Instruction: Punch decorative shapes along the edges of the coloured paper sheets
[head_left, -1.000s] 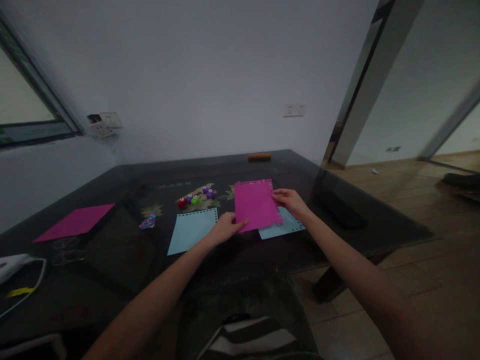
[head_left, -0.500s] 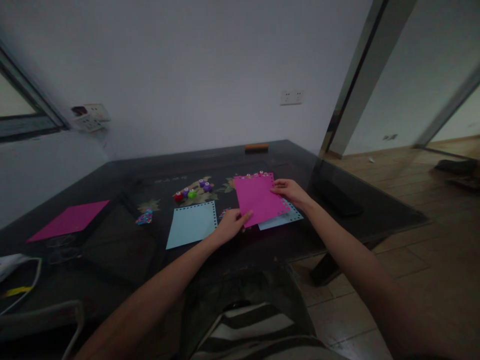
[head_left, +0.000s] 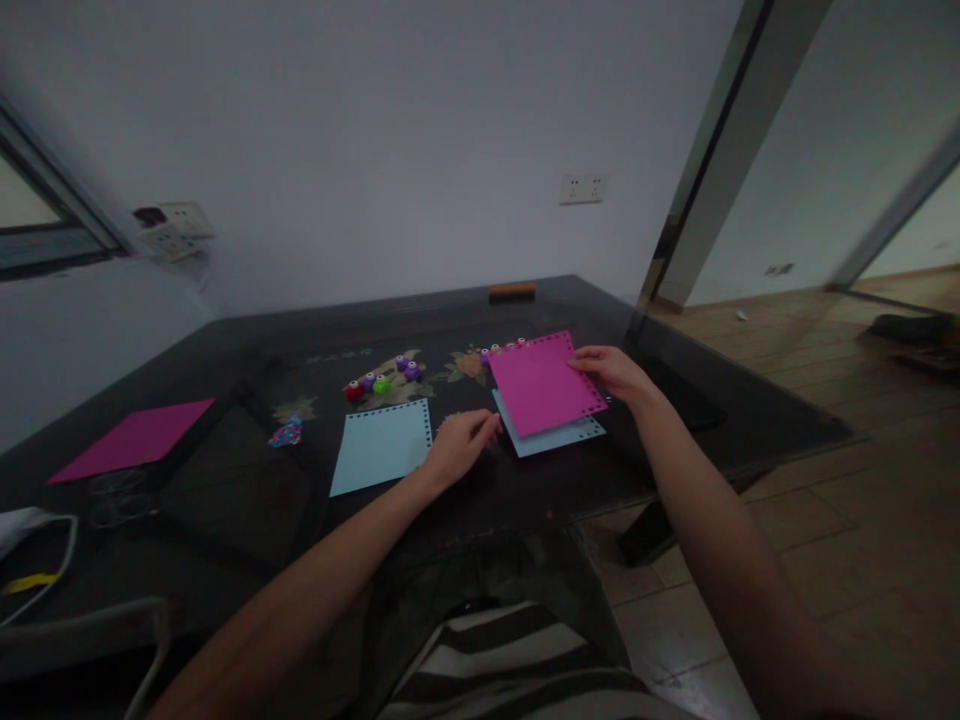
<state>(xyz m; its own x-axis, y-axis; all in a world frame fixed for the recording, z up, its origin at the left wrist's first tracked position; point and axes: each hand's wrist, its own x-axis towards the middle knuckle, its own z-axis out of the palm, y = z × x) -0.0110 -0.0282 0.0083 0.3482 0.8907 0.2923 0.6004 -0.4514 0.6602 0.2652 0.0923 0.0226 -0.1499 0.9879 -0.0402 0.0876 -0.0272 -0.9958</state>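
Pink sheet [head_left: 541,386] shifted right, right hand [head_left: 613,370] gripping

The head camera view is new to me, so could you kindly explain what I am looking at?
There is no robot here: these are a person's two bare hands, seen from a camera worn on their head, looking forward and down. On the dark table lie a pink sheet at the far left and two pale blue sheets with holes along their edges. Small colourful figures with white eyes sit behind them. The right hand holds another pink sheet by its right side, partly hiding one blue sheet. The left hand is between the blue sheets, with nothing plainly in its grip.
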